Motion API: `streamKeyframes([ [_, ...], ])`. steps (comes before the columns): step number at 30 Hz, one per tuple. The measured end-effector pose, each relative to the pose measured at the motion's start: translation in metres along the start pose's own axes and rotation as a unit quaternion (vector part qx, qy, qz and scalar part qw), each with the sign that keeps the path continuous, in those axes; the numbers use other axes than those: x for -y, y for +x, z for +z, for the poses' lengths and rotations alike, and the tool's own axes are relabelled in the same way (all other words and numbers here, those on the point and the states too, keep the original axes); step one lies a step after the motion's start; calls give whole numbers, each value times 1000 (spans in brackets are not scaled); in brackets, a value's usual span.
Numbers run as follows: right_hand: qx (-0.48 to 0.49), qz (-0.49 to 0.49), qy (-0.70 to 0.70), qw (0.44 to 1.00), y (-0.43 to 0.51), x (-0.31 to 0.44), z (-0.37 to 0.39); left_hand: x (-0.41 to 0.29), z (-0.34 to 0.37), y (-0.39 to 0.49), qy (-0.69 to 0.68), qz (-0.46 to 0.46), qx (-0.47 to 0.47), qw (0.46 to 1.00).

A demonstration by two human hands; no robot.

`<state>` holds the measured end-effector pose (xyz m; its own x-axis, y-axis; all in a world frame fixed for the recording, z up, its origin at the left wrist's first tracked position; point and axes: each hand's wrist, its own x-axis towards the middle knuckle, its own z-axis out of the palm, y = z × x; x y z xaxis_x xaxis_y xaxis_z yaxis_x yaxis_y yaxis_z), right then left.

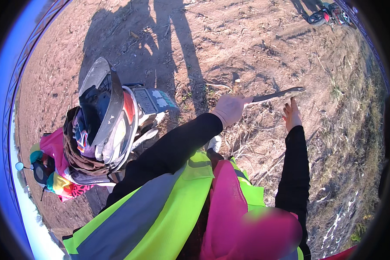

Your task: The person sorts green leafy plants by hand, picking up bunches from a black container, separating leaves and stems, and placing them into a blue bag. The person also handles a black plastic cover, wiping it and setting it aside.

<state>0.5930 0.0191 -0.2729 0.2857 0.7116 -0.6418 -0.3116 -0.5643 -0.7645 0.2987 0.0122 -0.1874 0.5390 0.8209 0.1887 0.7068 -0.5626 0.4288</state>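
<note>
My left hand (229,109), in a black sleeve, grips one end of a long, narrow dark tool (274,95). It looks like a sickle or knife, though its exact kind is hard to tell. The tool points right, and its far tip bends slightly. Just below that tip is my right hand (291,113), raised with its fingers apart and nothing seen in it. A small gap seems to lie between its fingertips and the tool. Dry stalks and bare soil (243,136) lie beneath both hands.
A motorcycle (149,100) stands close on my left, loaded with a large tub (112,107) and bundled cloths (81,146). A second motorcycle (331,16) is at the far upper right. Dry grass (354,136) covers the right side. A pink cloth (227,195) hangs over my yellow vest (169,224).
</note>
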Motion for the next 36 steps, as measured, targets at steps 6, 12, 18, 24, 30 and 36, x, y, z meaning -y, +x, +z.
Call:
streamKeyframes([
  [6, 106, 46, -119, 986, 6, -56, 11, 59, -34, -32, 141, 52, 24, 988],
  [12, 202, 118, -335, 913, 11, -180, -21, 95, -59, -37, 299, 264, 73, 914],
  [18, 178, 170, -464, 851, -30, -257, -104, 198, -85, -147, 424, 78, 492, 756],
  [24, 86, 272, -421, 861, -66, -257, -143, 204, -77, -162, 395, 9, 484, 781],
  [30, 111, 241, -372, 889, -53, -225, -103, 149, -34, -92, 332, 208, 217, 894],
  [36, 165, 191, -348, 903, -39, -216, -75, 178, -56, -141, 375, 86, 418, 823],
])
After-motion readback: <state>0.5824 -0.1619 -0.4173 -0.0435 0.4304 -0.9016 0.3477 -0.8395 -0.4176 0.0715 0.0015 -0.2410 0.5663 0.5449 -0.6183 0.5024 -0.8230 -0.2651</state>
